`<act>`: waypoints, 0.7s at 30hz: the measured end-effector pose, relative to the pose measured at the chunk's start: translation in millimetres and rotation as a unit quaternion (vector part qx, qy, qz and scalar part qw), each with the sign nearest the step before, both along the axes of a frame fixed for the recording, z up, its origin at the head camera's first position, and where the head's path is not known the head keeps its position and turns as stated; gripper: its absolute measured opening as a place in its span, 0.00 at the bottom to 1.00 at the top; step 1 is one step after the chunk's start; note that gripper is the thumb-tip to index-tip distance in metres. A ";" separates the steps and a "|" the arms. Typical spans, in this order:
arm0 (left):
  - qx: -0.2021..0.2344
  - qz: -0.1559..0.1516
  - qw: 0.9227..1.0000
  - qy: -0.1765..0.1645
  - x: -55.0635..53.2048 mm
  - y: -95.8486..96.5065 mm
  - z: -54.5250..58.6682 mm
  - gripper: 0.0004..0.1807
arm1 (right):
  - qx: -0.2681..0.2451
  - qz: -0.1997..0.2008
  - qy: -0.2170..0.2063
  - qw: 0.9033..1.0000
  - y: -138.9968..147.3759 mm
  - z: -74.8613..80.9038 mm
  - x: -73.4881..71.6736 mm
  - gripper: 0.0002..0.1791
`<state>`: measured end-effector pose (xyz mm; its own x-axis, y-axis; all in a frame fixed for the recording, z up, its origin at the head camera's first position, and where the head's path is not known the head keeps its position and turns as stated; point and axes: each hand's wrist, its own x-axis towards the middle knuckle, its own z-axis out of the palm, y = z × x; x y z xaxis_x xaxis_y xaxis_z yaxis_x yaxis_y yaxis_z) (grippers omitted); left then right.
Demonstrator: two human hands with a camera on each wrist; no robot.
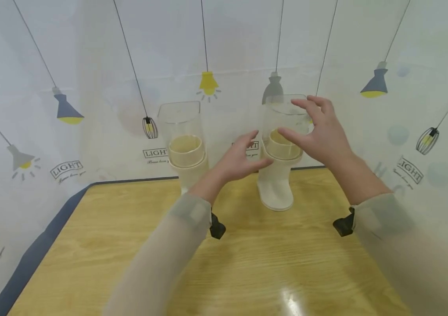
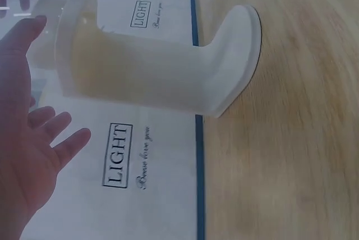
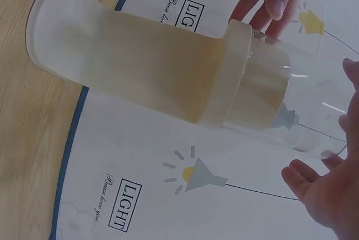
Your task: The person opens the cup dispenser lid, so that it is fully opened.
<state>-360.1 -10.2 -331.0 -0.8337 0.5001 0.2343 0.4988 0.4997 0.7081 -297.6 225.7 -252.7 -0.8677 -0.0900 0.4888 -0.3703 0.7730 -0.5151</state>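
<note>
A cream dispenser stand (image 1: 275, 188) with a clear, open-topped container (image 1: 271, 118) stands upright at the back of the table, right of centre. My left hand (image 1: 239, 160) is at the left of its collar, thumb and fingers spread apart. At the upper right of the clear container is my right hand (image 1: 322, 131), fingers loosely bent and thumb in front of the wall. The left wrist view has the left palm (image 2: 28, 167) beside the cream stand (image 2: 146, 72). In the right wrist view, the right hand (image 3: 336, 189) lies around the container's top end.
A second, matching dispenser (image 1: 186, 151) stands to the left, its foot partly hidden by my left arm. The wooden table (image 1: 109, 237) meets a white wall covering (image 1: 239, 52) printed with lamps. Dark wrist mounts (image 1: 217, 226) sit under both sleeves.
</note>
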 end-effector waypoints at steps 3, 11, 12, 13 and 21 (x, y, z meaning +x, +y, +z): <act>0.028 0.001 0.999 -0.034 -8.4 6.9 -2.4 0.61 | -0.003 0.003 -0.006 1.000 0.0 -1.8 -2.9 0.42; 0.077 -0.012 0.995 -0.058 -18.7 23.6 4.6 0.60 | -0.027 0.013 0.025 0.999 1.6 -7.4 -8.2 0.37; 0.081 -0.013 0.995 -0.063 -18.8 24.6 6.1 0.60 | -0.033 0.015 0.024 0.999 1.4 -7.3 -8.6 0.37; 0.084 -0.014 0.994 -0.068 -18.9 25.4 7.2 0.60 | -0.038 0.016 0.021 0.999 1.2 -7.2 -8.8 0.37; 0.103 -0.021 0.991 -0.077 -13.7 22.6 2.2 0.60 | -0.079 0.035 0.010 0.996 4.1 -10.4 -12.2 0.36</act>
